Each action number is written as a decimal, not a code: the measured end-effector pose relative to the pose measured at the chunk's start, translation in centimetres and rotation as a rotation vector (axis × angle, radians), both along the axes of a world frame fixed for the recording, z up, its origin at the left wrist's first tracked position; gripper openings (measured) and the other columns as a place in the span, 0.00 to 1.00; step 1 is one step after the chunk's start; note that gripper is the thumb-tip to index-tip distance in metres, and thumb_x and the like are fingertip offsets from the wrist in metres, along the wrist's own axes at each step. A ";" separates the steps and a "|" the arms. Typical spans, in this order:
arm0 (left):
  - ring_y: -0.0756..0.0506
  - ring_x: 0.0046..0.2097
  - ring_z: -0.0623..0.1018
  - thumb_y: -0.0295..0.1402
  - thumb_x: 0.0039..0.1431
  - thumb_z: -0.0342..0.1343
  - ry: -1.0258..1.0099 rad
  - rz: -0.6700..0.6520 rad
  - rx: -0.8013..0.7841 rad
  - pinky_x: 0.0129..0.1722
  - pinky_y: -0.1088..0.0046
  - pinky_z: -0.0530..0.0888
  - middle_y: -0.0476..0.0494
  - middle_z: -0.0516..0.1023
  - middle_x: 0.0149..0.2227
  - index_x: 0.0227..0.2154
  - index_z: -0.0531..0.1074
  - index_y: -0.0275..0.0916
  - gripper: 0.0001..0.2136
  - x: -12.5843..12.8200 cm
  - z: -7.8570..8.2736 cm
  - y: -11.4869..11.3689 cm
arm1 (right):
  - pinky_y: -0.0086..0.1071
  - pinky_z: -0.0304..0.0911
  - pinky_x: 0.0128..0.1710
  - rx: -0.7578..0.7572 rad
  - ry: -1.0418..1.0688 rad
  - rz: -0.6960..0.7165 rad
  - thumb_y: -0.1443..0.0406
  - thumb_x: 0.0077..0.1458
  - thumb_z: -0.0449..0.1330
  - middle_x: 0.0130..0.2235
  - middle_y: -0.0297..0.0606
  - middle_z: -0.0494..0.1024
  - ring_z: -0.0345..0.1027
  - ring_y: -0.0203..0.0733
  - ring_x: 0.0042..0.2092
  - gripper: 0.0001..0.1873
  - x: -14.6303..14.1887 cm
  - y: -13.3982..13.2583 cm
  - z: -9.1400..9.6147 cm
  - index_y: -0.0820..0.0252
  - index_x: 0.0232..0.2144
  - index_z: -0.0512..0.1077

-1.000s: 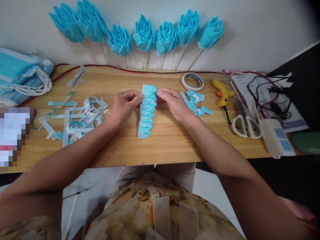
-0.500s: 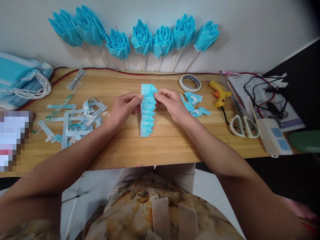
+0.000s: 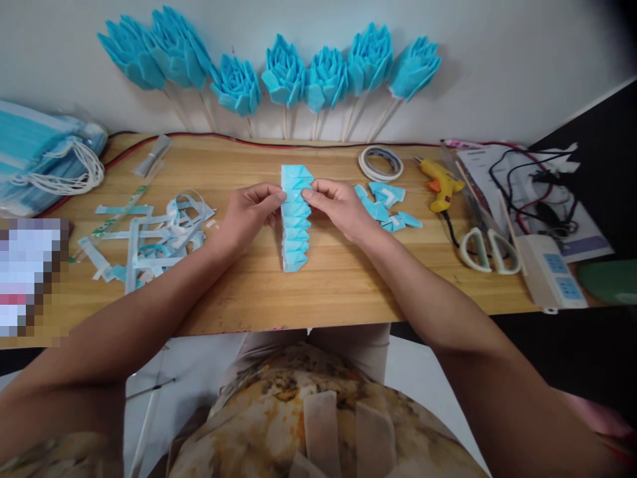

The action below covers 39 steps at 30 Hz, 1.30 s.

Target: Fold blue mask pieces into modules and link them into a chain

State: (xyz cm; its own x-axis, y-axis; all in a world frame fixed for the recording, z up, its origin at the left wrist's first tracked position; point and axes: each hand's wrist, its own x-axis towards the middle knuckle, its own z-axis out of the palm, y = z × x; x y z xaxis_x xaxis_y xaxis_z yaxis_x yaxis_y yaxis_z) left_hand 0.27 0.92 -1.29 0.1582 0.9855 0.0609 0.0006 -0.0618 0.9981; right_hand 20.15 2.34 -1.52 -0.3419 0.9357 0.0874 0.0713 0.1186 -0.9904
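Note:
Between my hands, over the middle of the wooden table (image 3: 239,302), is a light blue folded strip (image 3: 295,229) with a row of pointed pleats along its right edge. My left hand (image 3: 251,216) pinches its straight left edge between thumb and fingers. On the other side, my right hand (image 3: 338,207) closes thumb and fingers on a pleat near the upper end. The fingers behind the strip are partly hidden. Several small folded blue pieces (image 3: 387,194) lie just right of my right hand.
Cut white and blue scraps (image 3: 144,249) are heaped at left, by bagged blue face masks (image 3: 32,149). Blue fabric flowers (image 3: 283,73) on sticks lean against the wall. A tape roll (image 3: 381,164), yellow glue gun (image 3: 440,184), scissors (image 3: 488,251) and power strip (image 3: 555,272) lie at right.
My right thumb and fingers have shifted slightly down and left along the strip's pleated edge. My left hand keeps its pinch. The whole view has shifted a little.

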 end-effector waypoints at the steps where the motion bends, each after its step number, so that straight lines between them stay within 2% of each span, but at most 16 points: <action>1: 0.51 0.22 0.69 0.40 0.60 0.68 -0.017 -0.012 -0.017 0.25 0.73 0.68 0.51 0.73 0.20 0.23 0.75 0.40 0.14 0.0 0.0 0.0 | 0.31 0.55 0.33 0.005 0.004 0.002 0.38 0.53 0.69 0.26 0.28 0.65 0.56 0.34 0.31 0.31 0.0 0.0 0.0 0.56 0.24 0.67; 6: 0.51 0.22 0.70 0.38 0.61 0.67 -0.074 0.005 -0.039 0.25 0.73 0.67 0.50 0.74 0.21 0.24 0.75 0.39 0.13 -0.1 -0.3 0.2 | 0.32 0.61 0.38 -0.014 0.042 0.016 0.36 0.55 0.65 0.29 0.31 0.70 0.62 0.36 0.34 0.31 0.1 0.1 0.0 0.56 0.26 0.70; 9: 0.52 0.23 0.70 0.37 0.61 0.67 -0.113 0.025 -0.048 0.24 0.74 0.67 0.51 0.74 0.21 0.24 0.75 0.39 0.12 -0.3 -0.7 0.4 | 0.32 0.62 0.38 -0.007 0.053 0.038 0.38 0.57 0.65 0.30 0.31 0.70 0.63 0.36 0.35 0.30 0.2 0.1 0.0 0.57 0.26 0.71; 15: 0.52 0.25 0.71 0.48 0.64 0.63 -0.189 -0.051 -0.045 0.24 0.75 0.67 0.47 0.75 0.24 0.24 0.74 0.37 0.20 -0.1 -0.7 0.3 | 0.31 0.57 0.35 0.052 0.004 -0.021 0.42 0.55 0.69 0.26 0.29 0.69 0.60 0.34 0.32 0.27 0.1 0.2 -0.1 0.58 0.24 0.71; 18: 0.51 0.24 0.71 0.53 0.58 0.66 -0.167 -0.066 -0.050 0.23 0.75 0.67 0.47 0.76 0.23 0.24 0.76 0.36 0.23 -0.1 -0.5 0.2 | 0.31 0.57 0.35 0.059 0.021 -0.066 0.42 0.54 0.69 0.26 0.29 0.69 0.61 0.34 0.32 0.28 0.1 0.2 -0.1 0.58 0.23 0.70; 22: 0.52 0.23 0.71 0.46 0.50 0.73 -0.095 -0.037 -0.064 0.24 0.76 0.67 0.49 0.76 0.21 0.25 0.78 0.37 0.17 -0.2 -0.4 0.2 | 0.31 0.57 0.34 0.047 0.023 -0.095 0.40 0.54 0.69 0.26 0.29 0.69 0.60 0.34 0.31 0.30 0.1 0.3 -0.2 0.58 0.23 0.70; 27: 0.53 0.22 0.70 0.38 0.57 0.69 -0.066 0.015 -0.041 0.24 0.77 0.68 0.50 0.75 0.20 0.24 0.78 0.38 0.11 -0.3 -0.4 0.3 | 0.32 0.60 0.36 0.024 0.041 -0.062 0.34 0.54 0.63 0.27 0.31 0.69 0.63 0.35 0.33 0.34 0.0 0.2 0.0 0.57 0.23 0.69; 29: 0.53 0.22 0.70 0.36 0.58 0.68 -0.069 0.034 -0.036 0.24 0.77 0.68 0.51 0.74 0.20 0.24 0.78 0.38 0.11 -0.3 -0.4 0.3 | 0.32 0.59 0.35 0.015 0.020 -0.019 0.34 0.54 0.64 0.26 0.31 0.67 0.61 0.35 0.33 0.34 0.0 0.0 0.1 0.57 0.22 0.67; 34: 0.53 0.22 0.70 0.36 0.59 0.69 -0.096 0.007 -0.037 0.25 0.78 0.68 0.51 0.74 0.20 0.24 0.78 0.38 0.11 -0.1 -0.2 0.2 | 0.31 0.49 0.32 0.035 -0.043 0.001 0.38 0.54 0.67 0.25 0.28 0.61 0.52 0.33 0.31 0.33 0.0 0.0 -0.2 0.57 0.22 0.64; 39: 0.53 0.22 0.70 0.37 0.59 0.70 -0.159 -0.038 -0.070 0.24 0.77 0.68 0.50 0.75 0.21 0.24 0.77 0.38 0.12 0.0 -0.2 0.2 | 0.32 0.52 0.33 0.050 -0.022 0.026 0.36 0.56 0.64 0.27 0.29 0.61 0.54 0.34 0.32 0.33 0.0 0.1 -0.2 0.56 0.23 0.63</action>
